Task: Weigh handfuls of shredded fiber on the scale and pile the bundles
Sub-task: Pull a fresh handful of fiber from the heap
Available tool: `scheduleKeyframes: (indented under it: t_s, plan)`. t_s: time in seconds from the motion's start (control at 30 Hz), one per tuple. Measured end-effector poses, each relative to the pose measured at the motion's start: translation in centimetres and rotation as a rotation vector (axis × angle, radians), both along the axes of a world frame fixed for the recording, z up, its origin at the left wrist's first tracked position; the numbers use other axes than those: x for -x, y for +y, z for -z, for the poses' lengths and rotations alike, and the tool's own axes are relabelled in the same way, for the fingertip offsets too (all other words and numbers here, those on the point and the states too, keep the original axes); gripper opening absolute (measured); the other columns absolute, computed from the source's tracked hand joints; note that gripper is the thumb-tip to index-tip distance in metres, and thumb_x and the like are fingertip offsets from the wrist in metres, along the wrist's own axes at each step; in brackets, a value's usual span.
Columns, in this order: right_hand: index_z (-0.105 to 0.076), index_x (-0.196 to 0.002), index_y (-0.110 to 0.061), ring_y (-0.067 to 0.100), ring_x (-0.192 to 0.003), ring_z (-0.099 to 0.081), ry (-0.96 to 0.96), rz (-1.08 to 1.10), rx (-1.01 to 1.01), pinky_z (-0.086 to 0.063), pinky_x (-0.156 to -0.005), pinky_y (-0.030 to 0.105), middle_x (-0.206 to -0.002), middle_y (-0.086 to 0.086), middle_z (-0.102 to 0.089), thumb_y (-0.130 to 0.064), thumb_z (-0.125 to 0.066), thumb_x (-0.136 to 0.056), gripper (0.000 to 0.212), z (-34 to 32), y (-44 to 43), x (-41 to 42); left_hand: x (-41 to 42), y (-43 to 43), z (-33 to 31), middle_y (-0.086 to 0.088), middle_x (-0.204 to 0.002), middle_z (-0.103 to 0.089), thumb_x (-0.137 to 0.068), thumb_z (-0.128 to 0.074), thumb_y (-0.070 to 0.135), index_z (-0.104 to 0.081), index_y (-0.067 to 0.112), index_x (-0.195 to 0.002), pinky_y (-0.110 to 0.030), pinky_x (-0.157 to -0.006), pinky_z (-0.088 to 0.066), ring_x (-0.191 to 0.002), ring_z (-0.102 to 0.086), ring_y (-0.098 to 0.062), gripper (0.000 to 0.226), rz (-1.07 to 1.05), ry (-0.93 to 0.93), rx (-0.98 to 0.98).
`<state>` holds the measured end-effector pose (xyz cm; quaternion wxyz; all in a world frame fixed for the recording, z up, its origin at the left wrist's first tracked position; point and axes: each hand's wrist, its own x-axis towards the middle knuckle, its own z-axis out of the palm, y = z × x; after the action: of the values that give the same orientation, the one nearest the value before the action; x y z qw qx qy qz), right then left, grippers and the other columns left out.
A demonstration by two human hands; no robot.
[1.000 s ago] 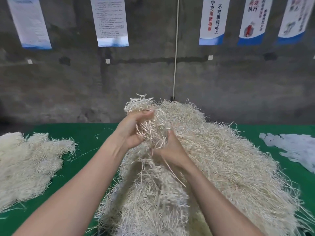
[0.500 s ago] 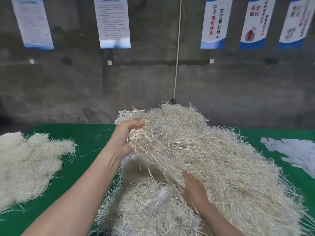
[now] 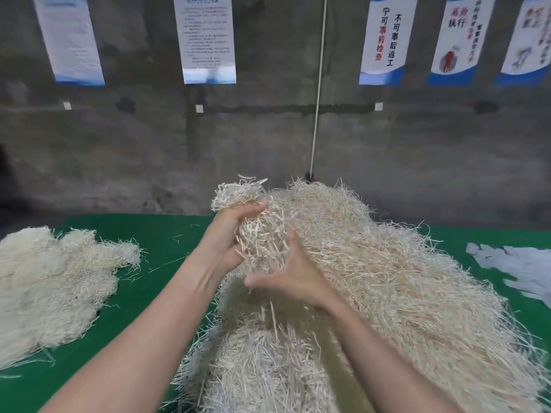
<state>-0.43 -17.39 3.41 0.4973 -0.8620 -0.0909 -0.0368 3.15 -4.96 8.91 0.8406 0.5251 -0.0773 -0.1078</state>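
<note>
The left hand [image 3: 228, 234] grips a handful of shredded fiber [image 3: 262, 238], with the fingers curled over its top, and holds it raised above the table; the right hand [image 3: 298, 278], a little blurred, lies against the lower right side of the handful with thumb and fingers spread and nearly straight, so it seems to support it and not to grip. Under both hands is the large heap of shredded fiber [image 3: 402, 308], which covers the middle and right of the green table cover [image 3: 167, 239]; on the left, well apart, lies a flatter pile of paler bundles [image 3: 50, 287], so I judge that some portions are already weighed and piled; at the right edge lie white paper pieces [image 3: 518, 269]. No scale is in view; this handful is not yet weighed, and with such a heap I judge that most of the work remains.
</note>
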Motion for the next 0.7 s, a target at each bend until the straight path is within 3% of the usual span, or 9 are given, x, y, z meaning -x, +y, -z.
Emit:
scheduleKeyframes:
  t_s: [0.1,0.13,0.23,0.3,0.37,0.43,0.5,0.6,0.7]
  plan:
    - [-0.062,-0.095,-0.024,-0.011,-0.064,-0.058,0.08,0.117,0.058,-0.045,-0.058,0.006,-0.103,-0.001,-0.064,-0.015,-0.068,-0.084,0.016,6.0,0.8,-2.3,0.7,0.8,-1.7,-0.001,-0.07,-0.061,-0.061,-0.07,0.011,-0.064,0.012,-0.079,-0.038,-0.061,-0.055,-0.056,-0.059,-0.017,0.019,0.046,-0.051,0.098]
    - [-0.065,-0.092,-0.018,-0.005,-0.054,-0.057,0.091,0.252,0.09,-0.043,-0.05,0.008,-0.1,0.003,-0.066,-0.009,-0.061,-0.088,0.011,7.7,-0.4,-2.9,0.6,1.5,-2.0,0.0,-0.07,-0.062,-0.059,-0.071,0.013,-0.069,0.015,-0.071,-0.042,-0.068,-0.056,-0.058,-0.059,-0.016,0.013,0.006,-0.08,0.063]
    - [-0.062,-0.122,-0.015,0.005,-0.059,-0.059,0.086,0.506,0.158,-0.045,-0.045,0.02,-0.111,0.002,-0.067,0.005,-0.05,-0.086,0.042,10.0,-4.4,-3.4,0.8,2.6,-1.2,-0.004,-0.097,-0.067,-0.059,-0.068,0.016,-0.075,0.021,-0.058,-0.054,-0.1,-0.04,-0.089,-0.062,-0.02,0.008,-0.028,-0.139,-0.225]
    - [-0.068,-0.104,-0.016,0.009,-0.064,-0.061,-0.011,0.5,0.137,-0.052,-0.052,0.026,-0.098,0.003,-0.07,0.007,-0.052,-0.081,0.036,10.0,-5.6,-3.4,0.7,2.1,0.6,0.01,-0.116,-0.061,-0.068,-0.067,0.016,-0.073,0.025,-0.075,-0.028,-0.103,-0.042,-0.104,-0.059,-0.004,0.012,0.158,-0.218,-0.552]
    - [-0.067,-0.091,-0.017,0.011,-0.069,-0.058,-0.096,0.482,0.119,-0.048,-0.055,0.021,-0.1,0.01,-0.068,0.01,-0.053,-0.077,0.033,9.3,-6.0,-3.4,0.4,0.9,3.1,0.022,-0.117,-0.057,-0.08,-0.068,0.02,-0.063,0.029,-0.104,0.002,-0.08,-0.038,-0.089,-0.057,0.016,0.026,0.518,-0.301,-0.958]
    - [-0.066,-0.103,-0.014,0.011,-0.068,-0.059,-0.106,0.496,0.065,-0.048,-0.054,0.021,-0.104,0.01,-0.064,0.016,-0.045,-0.076,0.046,8.4,-6.5,-3.6,0.2,-0.6,5.9,0.006,-0.126,-0.06,-0.082,-0.071,0.028,-0.046,0.02,-0.132,-0.011,-0.088,-0.039,-0.097,-0.057,0.001,0.057,0.766,-0.248,-1.227]
    - [-0.065,-0.092,-0.02,0.005,-0.044,-0.05,-0.101,0.495,0.058,-0.039,-0.041,0.021,-0.091,-0.001,-0.062,0.018,-0.045,-0.075,0.046,8.1,-7.1,-3.3,-0.2,-1.7,7.7,0.001,-0.125,-0.062,-0.079,-0.073,0.036,-0.05,0.016,-0.132,-0.023,-0.092,-0.042,-0.097,-0.057,-0.009,0.061,0.835,-0.258,-1.46]
    - [-0.06,-0.09,-0.023,0.008,-0.044,-0.044,-0.099,0.432,0.338,-0.043,-0.047,0.026,-0.077,0.004,-0.067,0.009,-0.056,-0.075,0.036,8.4,-7.9,-1.9,-1.3,-1.9,8.3,0.007,-0.076,-0.064,-0.076,-0.074,0.034,-0.065,0.013,-0.1,-0.016,-0.059,-0.046,-0.057,-0.054,-0.005,0.034,0.686,-0.435,-1.831]
    - [-0.062,-0.109,-0.021,0.0,-0.045,-0.044,-0.149,0.373,0.55,-0.049,-0.062,0.018,-0.055,-0.009,-0.052,0.0,-0.06,-0.081,0.034,9.4,-8.0,-0.5,-2.8,-1.2,7.7,0.008,-0.079,-0.054,-0.074,-0.074,0.025,-0.053,0.012,-0.118,-0.017,-0.057,-0.045,-0.067,-0.051,-0.003,0.051,0.324,-0.731,-2.074]
